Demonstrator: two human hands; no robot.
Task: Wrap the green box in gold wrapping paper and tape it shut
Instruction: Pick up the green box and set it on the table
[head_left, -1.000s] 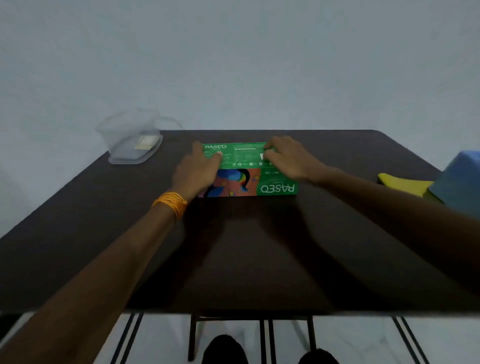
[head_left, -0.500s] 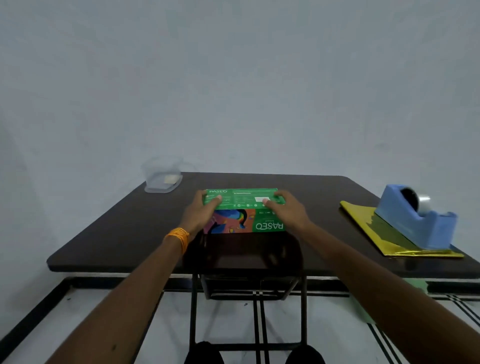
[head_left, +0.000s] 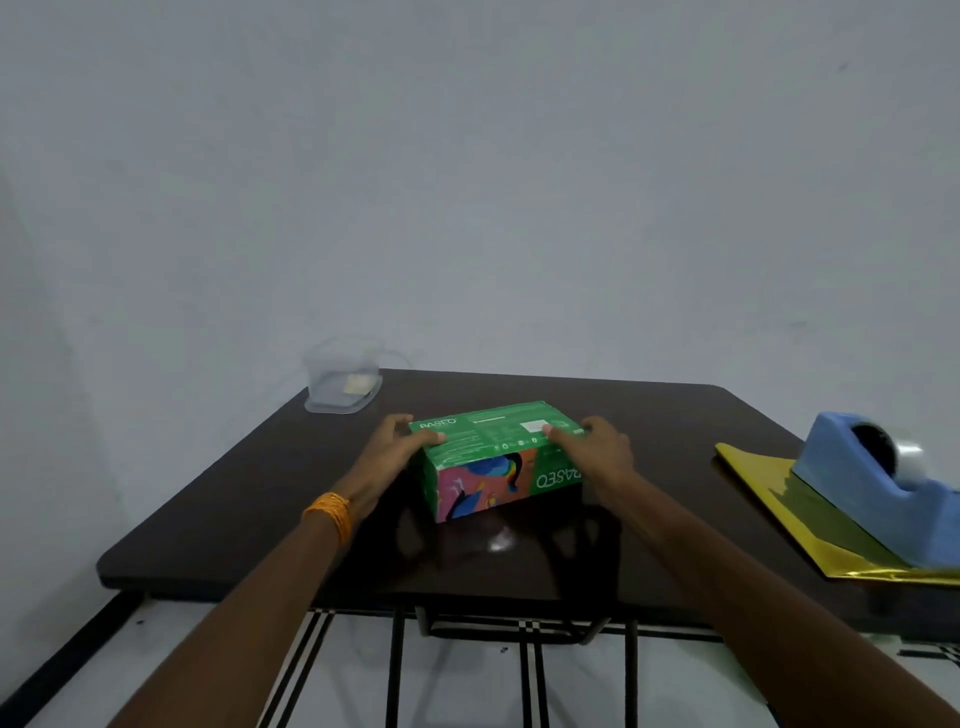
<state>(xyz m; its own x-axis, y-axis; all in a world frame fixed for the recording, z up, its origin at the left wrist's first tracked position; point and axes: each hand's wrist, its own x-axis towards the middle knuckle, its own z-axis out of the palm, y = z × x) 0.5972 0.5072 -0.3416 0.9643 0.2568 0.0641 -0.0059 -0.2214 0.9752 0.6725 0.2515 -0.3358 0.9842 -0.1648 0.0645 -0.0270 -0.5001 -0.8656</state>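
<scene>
While the green box (head_left: 493, 452) sits mid-worktop (head_left: 249, 499), the left hand (head_left: 387, 452) and right hand (head_left: 597, 452) clasp its two ends. At three o'clock, gold wrapping paper (head_left: 769, 483) lies under a blue tape dispenser (head_left: 872, 483).

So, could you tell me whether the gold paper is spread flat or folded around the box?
Spread flat: gold paper lies under the tape dispenser.

dark table (head_left: 675, 415), clear plastic container (head_left: 343, 379), white wall (head_left: 467, 182)
</scene>
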